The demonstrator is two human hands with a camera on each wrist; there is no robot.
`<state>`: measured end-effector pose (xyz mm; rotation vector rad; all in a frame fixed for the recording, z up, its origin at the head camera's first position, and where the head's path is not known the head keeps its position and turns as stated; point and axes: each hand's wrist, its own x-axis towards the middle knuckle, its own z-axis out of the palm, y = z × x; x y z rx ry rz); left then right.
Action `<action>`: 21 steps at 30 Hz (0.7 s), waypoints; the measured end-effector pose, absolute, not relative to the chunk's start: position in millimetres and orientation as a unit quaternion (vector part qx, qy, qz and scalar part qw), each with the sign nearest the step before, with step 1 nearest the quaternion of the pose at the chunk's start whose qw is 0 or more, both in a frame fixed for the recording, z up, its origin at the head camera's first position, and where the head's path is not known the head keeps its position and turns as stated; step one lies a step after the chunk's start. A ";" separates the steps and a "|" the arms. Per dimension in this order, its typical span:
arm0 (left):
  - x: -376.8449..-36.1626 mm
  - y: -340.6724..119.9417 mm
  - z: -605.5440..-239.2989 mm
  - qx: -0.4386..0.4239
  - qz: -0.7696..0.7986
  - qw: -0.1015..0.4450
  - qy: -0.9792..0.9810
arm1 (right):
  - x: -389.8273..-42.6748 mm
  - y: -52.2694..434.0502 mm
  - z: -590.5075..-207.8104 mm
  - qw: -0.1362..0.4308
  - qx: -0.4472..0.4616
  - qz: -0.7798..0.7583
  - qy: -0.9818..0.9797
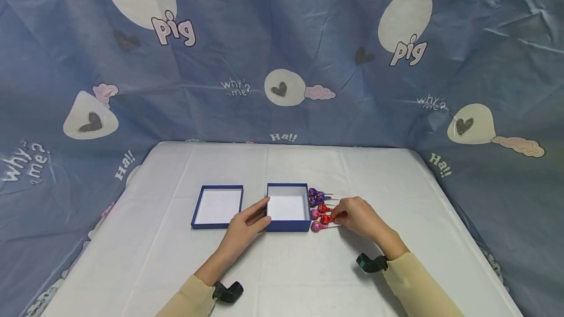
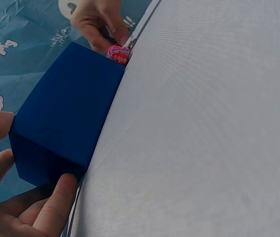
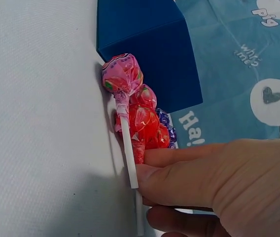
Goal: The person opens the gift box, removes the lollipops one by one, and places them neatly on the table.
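Observation:
An uncovered blue box [image 1: 288,226] with a white inside sits mid-table. My left hand [image 1: 245,229] touches its left side, fingertips at the left wall and the thumb by the front corner. Beside the box's right wall, several wrapped lollipops lie in a column, sticks pointing right: purple lollipops [image 1: 314,200] at the back, red and pink ones nearer me. With thumb and forefinger, my right hand [image 1: 358,216] pinches a red lollipop [image 3: 144,122] just below its head. A pink lollipop [image 3: 122,74] lies nearest me, its white stick passing in front of my thumb tip.
The blue-edged lid [image 1: 214,226] lies white side up to the left of the box. A white cloth [image 1: 273,278] covers the table. Behind and at the sides hangs a blue printed curtain [image 1: 220,116]. Both wrists wear black camera bands.

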<state>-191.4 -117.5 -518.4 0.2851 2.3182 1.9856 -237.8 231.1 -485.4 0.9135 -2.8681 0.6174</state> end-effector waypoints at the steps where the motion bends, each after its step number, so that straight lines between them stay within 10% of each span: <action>1: -191.3 -117.6 -518.5 0.093 0.646 0.038 0.756 | -237.6 231.3 -485.8 0.035 0.297 0.201 -0.933; 21: -191.0 -118.1 -514.4 0.100 0.640 0.041 0.761 | -239.3 234.0 -485.9 0.023 0.281 0.208 -0.937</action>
